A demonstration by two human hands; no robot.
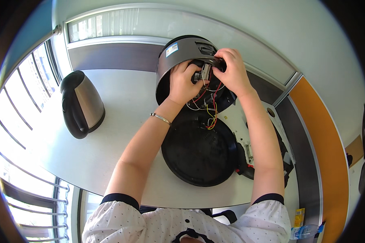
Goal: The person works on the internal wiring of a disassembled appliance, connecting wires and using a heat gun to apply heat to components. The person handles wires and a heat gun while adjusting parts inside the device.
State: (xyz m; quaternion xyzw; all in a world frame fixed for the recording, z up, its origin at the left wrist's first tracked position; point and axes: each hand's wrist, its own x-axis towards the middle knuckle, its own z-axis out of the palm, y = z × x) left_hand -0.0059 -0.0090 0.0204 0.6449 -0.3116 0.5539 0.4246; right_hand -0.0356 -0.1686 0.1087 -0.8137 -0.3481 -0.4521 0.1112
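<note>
I have the gray cooker body (185,52) tipped at upper ctr of frame, open side my way. My R grip (222,65) grasps its rim; L grip (190,78) reaches inside by a metal bracket (206,72), can't tell if it's holding it. Black round base cover (198,154) at ctr, steel kettle (90,101) at L, both on tabletop (123,93).

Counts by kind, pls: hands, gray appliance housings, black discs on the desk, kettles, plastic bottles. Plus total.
Hands: 2 (left hand, right hand)
Gray appliance housing: 1
Black disc: 1
Kettle: 1
Plastic bottle: 1
Total: 6
</note>
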